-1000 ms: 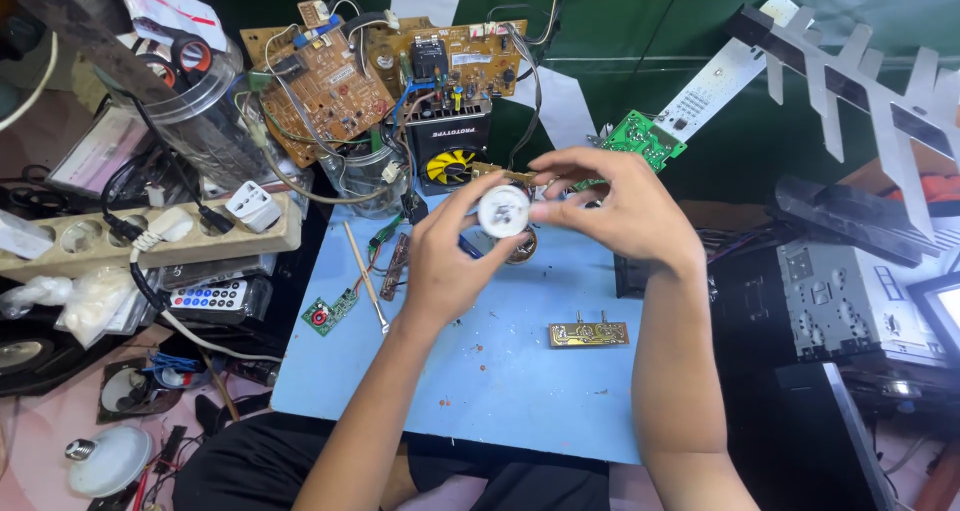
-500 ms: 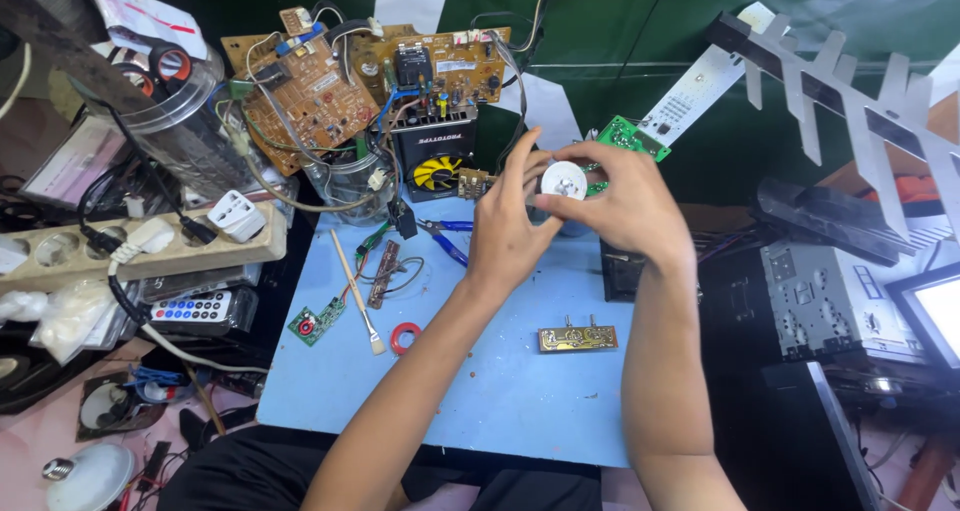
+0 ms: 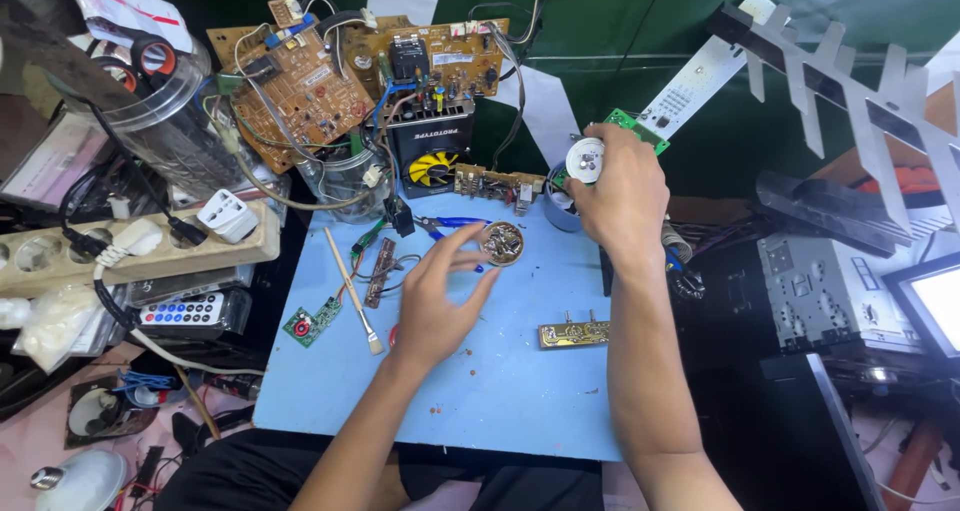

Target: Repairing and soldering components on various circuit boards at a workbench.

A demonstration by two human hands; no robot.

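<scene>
Head view, left to right: beige power strip [image 3: 130, 256] with a white adapter [image 3: 228, 216] plugged in at the far left, a remote control [image 3: 185, 313] just below it. Next, on the blue counter [image 3: 480, 391], a small green circuit board [image 3: 312, 323] and a thin brush [image 3: 352, 289] lying diagonally. Left hand [image 3: 440, 296] hovering low over the counter, grip spread, fingertips [image 3: 478, 233] touching or just beside a round brown circuit disc [image 3: 502, 242]; contact hard to tell. Blue-handled pliers [image 3: 450, 225] just behind the disc. Brown circuit boards [image 3: 300, 81] propped at the back, a black block with a yellow fan [image 3: 432, 163] beneath them. A narrow gold-coloured board [image 3: 574, 333] flat on the counter between the two forearms. Right hand [image 3: 625, 196] raised near the counter's far right corner, grip pinching a round white lamp part [image 3: 585, 159], held above a blue cup [image 3: 560, 206]. Grey metal chassis [image 3: 830, 291] off to the right.
</scene>
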